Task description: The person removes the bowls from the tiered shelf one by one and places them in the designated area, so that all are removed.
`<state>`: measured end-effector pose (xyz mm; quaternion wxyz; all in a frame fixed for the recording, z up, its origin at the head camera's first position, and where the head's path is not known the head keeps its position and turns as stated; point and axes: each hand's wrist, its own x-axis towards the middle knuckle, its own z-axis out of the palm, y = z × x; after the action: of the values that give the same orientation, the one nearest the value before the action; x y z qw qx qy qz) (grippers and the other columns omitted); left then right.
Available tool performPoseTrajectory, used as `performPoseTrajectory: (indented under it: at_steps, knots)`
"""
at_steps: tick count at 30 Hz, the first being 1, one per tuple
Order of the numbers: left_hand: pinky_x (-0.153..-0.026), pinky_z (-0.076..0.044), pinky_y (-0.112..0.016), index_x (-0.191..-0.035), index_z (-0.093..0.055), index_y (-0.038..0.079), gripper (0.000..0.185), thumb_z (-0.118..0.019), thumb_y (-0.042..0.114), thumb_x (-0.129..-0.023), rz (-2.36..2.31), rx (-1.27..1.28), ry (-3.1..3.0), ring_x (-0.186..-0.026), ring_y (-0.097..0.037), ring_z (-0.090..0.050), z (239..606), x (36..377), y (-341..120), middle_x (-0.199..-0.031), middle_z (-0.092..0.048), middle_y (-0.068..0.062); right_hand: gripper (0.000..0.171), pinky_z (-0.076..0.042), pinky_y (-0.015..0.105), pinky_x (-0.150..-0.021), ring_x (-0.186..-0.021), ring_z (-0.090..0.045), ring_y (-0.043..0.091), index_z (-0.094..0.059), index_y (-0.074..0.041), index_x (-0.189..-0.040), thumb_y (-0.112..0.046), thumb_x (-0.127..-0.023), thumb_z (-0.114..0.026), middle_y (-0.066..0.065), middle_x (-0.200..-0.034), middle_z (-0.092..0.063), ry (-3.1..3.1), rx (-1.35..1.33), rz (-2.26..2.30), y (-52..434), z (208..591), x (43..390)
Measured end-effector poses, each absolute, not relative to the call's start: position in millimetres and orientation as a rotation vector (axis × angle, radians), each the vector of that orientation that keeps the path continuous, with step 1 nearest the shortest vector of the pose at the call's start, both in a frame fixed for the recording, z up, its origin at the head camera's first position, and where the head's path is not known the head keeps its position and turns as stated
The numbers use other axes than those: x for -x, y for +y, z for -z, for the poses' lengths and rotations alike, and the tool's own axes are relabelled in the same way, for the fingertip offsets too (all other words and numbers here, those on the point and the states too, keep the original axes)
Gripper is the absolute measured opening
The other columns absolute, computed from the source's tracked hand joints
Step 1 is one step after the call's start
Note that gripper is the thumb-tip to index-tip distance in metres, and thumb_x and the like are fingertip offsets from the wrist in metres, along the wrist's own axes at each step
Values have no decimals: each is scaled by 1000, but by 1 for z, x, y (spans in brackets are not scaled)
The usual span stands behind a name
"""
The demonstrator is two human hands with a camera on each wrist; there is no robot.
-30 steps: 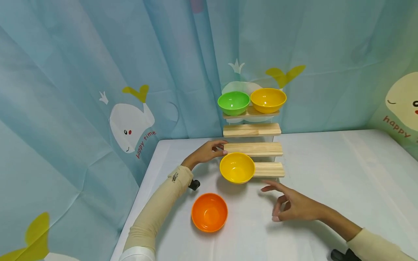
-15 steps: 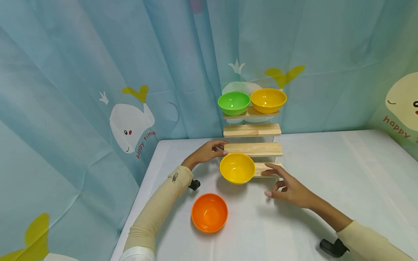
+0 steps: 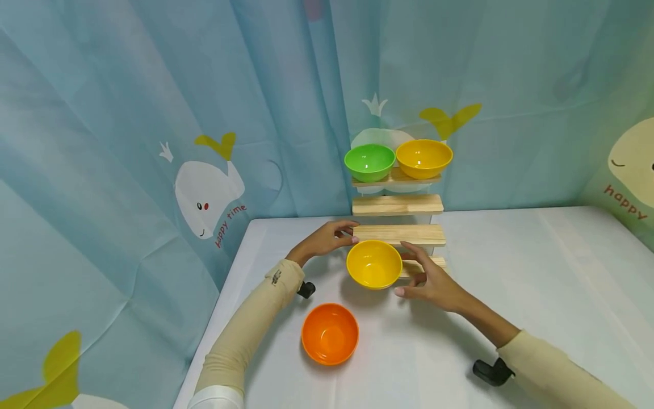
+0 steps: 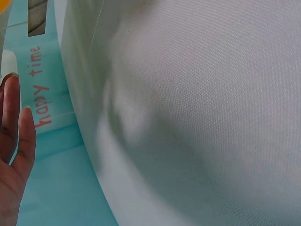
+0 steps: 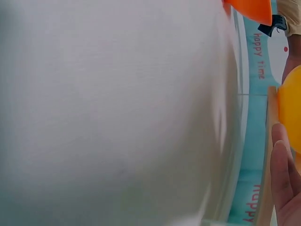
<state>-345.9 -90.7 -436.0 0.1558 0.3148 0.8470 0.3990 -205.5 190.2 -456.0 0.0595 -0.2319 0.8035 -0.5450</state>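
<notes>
The person's right hand [image 3: 431,284] is hovering just beside the low yellow bowl [image 3: 374,264]. Its thumb and fingers are making a wide gap, with the bowl's right side next to it. I am not managing to tell if they are touching the bowl. That bowl is sitting on the left part of the lowest plank [image 3: 439,262] of the wooden rack [image 3: 398,234].

The left hand [image 3: 324,238] is resting at the rack's left side, by the end of the next plank up. Its thumb and pointer finger are standing a little apart, and I cannot tell if they are gripping the wood.

On the top plank [image 3: 395,177], a green bowl [image 3: 370,163] is sitting on the left, and another yellow bowl [image 3: 425,159] is sitting next to it on the right. An orange bowl [image 3: 330,334] is standing on the white table [image 3: 536,284], in front of the rack. Behind everything, a blue curtain [image 3: 286,113] is hanging, and a white whale [image 3: 204,196] is smiling on it.
</notes>
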Motion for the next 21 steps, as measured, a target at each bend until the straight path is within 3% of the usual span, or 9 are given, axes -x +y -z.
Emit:
performPoseTrajectory:
  at_steps: [11, 15, 18, 21]
  knots:
    - [-91, -45, -28, -139, -49, 14, 52, -60, 36, -93, -1122, -917, 2440, -112, -14, -53, 438, 346, -89, -129, -55, -3, 114, -54, 36, -72, -81, -63, 27, -2, -24, -153, -25, -73, -84, 20, -148, -25, 2415, 634, 1639, 171, 454, 211]
    - [-92, -44, -28, -139, -47, 9, 52, -60, 32, -94, -1133, -930, 2431, -113, -16, -53, 437, 346, -90, -131, -53, -5, 116, -53, 42, -82, -102, -59, 34, -2, -25, -153, -30, -71, -85, 19, -150, -23, 2471, 629, 1605, 166, 455, 213]
    - [-92, -45, -28, -140, -47, 8, 52, -60, 31, -94, -1135, -930, 2429, -114, -16, -53, 436, 346, -90, -132, -53, -5, 117, -49, 49, -88, -122, -45, 39, -3, -24, -153, -32, -70, -85, 18, -152, -20, 2511, 623, 1587, 164, 457, 213]
    - [-91, -45, -28, -140, -47, 9, 52, -60, 32, -94, -1131, -927, 2433, -113, -15, -53, 437, 345, -90, -131, -54, -5, 118, -51, 49, -83, -120, -46, 40, -3, -25, -153, -32, -69, -86, 16, -153, -18, 2501, 610, 1606, 162, 458, 214]
